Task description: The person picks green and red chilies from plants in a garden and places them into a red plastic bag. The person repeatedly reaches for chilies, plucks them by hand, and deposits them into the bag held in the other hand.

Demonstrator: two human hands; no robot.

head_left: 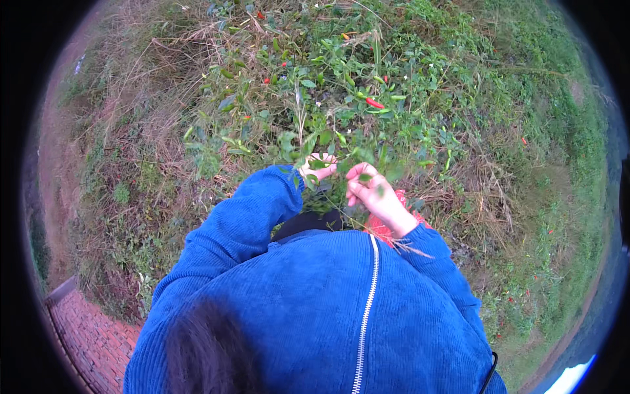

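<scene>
Among the leafy chili plants (328, 125), my left hand (319, 166) is curled in close to the stems. Leaves cover part of its fingers, and what they close on is hidden. Just to its right, my right hand (371, 187) has its thumb and fingers pinched together near some leaves. Anything in that pinch is too small to make out. A red mesh-like bag (379, 228) shows beneath my right wrist. A red chili pepper (375, 103) hangs beyond my hands, with several green chilies around it.
Dry grass (154, 125) lies tangled through the plants on the left, and more straw (482, 190) on the right. Scattered red chilies dot the greenery. Red brick paving (95, 335) lies at the lower left. A thin dry stalk (410, 248) crosses my right sleeve.
</scene>
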